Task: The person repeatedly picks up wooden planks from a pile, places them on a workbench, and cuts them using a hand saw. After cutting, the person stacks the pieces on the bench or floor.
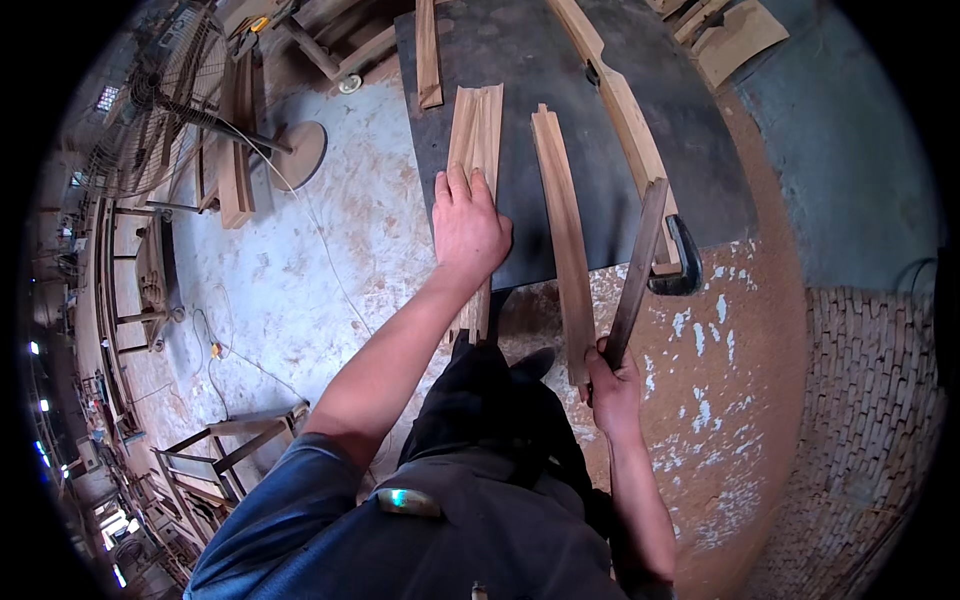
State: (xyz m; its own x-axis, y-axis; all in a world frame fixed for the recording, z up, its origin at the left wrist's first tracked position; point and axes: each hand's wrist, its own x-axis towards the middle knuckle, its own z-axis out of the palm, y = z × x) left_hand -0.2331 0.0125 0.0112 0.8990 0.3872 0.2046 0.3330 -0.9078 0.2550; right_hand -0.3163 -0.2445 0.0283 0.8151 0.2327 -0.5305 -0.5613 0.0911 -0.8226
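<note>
My left hand lies on a pair of pale wooden strips with grooved faces, its fingers stretched along them. These strips rest on a dark tabletop and overhang its near edge toward my body. In my right hand, the fingers are closed round the lower end of a narrow dark strip, seemingly wood, which slants up to the right. Just left of it, another brown wooden strip reaches from the tabletop to the right hand's fingers; whether they grip it too, I cannot tell.
A long shaped wooden piece runs along the table's right side, with a black clamp-like part at its near end. Another wooden strip lies at the far left. Left on the floor stand a wire-caged fan and a wooden frame.
</note>
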